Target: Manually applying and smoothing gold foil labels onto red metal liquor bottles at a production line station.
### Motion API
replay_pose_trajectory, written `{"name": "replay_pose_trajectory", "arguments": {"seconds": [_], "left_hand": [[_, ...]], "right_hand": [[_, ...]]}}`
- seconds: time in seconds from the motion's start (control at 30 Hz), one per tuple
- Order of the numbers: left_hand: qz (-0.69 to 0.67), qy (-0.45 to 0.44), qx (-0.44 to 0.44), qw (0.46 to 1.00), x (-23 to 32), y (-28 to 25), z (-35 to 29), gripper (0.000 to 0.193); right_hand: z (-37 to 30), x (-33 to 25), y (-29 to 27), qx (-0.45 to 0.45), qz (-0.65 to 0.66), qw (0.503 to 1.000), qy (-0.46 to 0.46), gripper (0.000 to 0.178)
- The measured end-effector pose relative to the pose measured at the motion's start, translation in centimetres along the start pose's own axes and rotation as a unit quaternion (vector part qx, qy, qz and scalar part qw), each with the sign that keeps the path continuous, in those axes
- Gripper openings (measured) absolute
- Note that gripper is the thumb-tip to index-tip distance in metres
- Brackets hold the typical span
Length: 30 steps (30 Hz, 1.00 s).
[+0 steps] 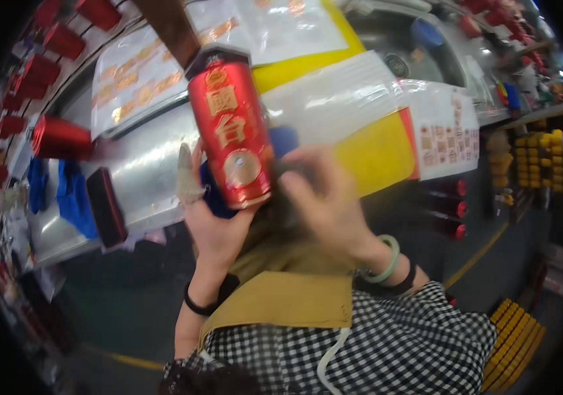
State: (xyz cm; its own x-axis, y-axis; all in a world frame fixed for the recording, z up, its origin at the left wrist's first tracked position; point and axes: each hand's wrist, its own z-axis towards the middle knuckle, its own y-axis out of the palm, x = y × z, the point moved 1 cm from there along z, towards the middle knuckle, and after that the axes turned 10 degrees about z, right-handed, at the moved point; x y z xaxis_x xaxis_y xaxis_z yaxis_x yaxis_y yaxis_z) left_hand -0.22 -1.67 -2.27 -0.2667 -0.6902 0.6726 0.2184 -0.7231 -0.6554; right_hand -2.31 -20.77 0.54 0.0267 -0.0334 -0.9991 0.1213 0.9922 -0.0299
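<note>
A glossy red bottle (pixel 232 135) with gold characters and a round gold emblem stands tilted in front of me. My left hand (pixel 215 227) grips it near its lower end, partly hidden behind it. Pale covers sit on some of that hand's fingers. Blue material (pixel 284 139) shows behind the bottle. Close to the bottle's right side is my right hand (pixel 327 197), bent and smeared by motion. Whether its fingers pinch anything cannot be made out. At the bottle's top end a dark angular piece (pixel 219 54) meets a brown bar (pixel 170 29).
Sheets of gold decals (pixel 138 82) and a white sheet (pixel 443 131) lie on the metal bench with a yellow board (pixel 380 155). To the left are a red cylinder (pixel 62 138), blue cloth (pixel 74 197) and a dark red block (pixel 107 207). A sink (pixel 420 46) is at the back right.
</note>
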Motion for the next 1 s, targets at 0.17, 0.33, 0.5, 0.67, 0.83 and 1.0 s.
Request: {"name": "replay_pose_trajectory", "arguments": {"seconds": [0.17, 0.33, 0.5, 0.67, 0.83, 1.0], "left_hand": [[-0.048, 0.001, -0.048, 0.998, -0.9, 0.0, -0.1, 0.102], [-0.021, 0.028, -0.055, 0.998, -1.2, -0.6, -0.3, 0.098], [-0.081, -0.038, -0.051, 0.995, -1.2, -0.1, -0.6, 0.096], [-0.038, 0.053, 0.024, 0.998, 0.3, -0.9, -0.1, 0.096], [0.255, 0.260, 0.059, 0.929, -0.7, -1.5, -1.1, 0.047], [0.271, 0.283, 0.039, 0.919, -1.4, -1.8, -1.6, 0.051]], "right_hand": [[0.5, -0.6, -0.6, 0.040, 0.045, 0.997, 0.056, 0.022], [-0.7, 0.1, 0.3, 0.012, -0.001, 1.000, 0.019, 0.021], [-0.3, -0.9, 0.0, 0.047, 0.069, 0.996, 0.025, 0.018], [0.2, -0.5, -0.6, 0.019, 0.065, 0.996, 0.063, 0.020], [1.3, -0.4, -1.2, 0.037, 0.119, 0.992, 0.010, 0.020], [1.1, -1.1, -1.2, 0.005, 0.036, 0.999, -0.018, 0.021]]}}
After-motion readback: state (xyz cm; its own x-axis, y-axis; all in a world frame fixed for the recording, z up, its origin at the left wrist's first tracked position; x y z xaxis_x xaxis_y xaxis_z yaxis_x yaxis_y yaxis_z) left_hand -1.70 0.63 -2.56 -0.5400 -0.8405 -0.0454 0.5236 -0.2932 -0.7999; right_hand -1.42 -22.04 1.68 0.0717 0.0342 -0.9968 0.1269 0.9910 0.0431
